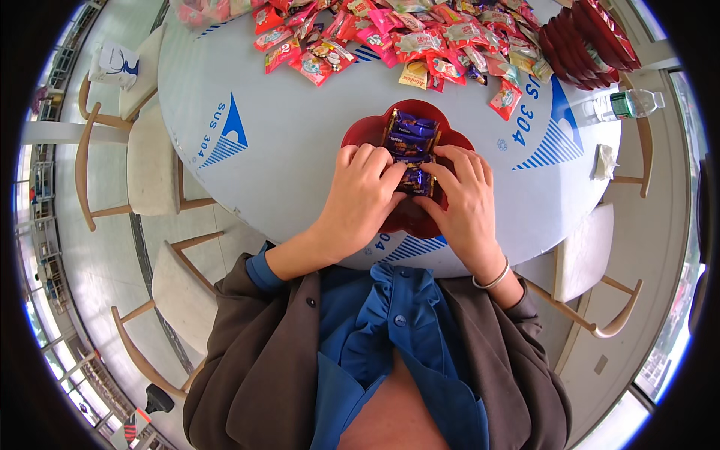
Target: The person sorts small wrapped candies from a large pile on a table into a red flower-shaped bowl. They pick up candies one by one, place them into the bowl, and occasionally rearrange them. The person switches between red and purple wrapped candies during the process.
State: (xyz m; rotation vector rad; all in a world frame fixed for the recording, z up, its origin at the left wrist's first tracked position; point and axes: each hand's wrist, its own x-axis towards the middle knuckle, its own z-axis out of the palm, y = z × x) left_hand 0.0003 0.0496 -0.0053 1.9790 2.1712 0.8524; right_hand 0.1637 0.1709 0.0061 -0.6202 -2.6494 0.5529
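A red scalloped plastic tray [360, 132] lies on the round table before me. Several purple-wrapped toffee candies [412, 143] form a column across its middle. My left hand [363, 188] reaches over the tray's left side, its thumb and fingers on the lower candies. From the right, my right hand [464, 191] touches the same candies, with its thumb at the column's bottom end and its index finger on the edge. Both hands together hold the lower part of the column between them. The fingers partly hide the lower wrappers.
A large heap of wrapped candies [419, 45] covers the table's far side. Stacked red trays [585, 48], a plastic bottle [630, 104] and a crumpled white wrapper [606, 162] are at the right. A clear bag of candies [211, 11] lies far left. Chairs surround the table [270, 135].
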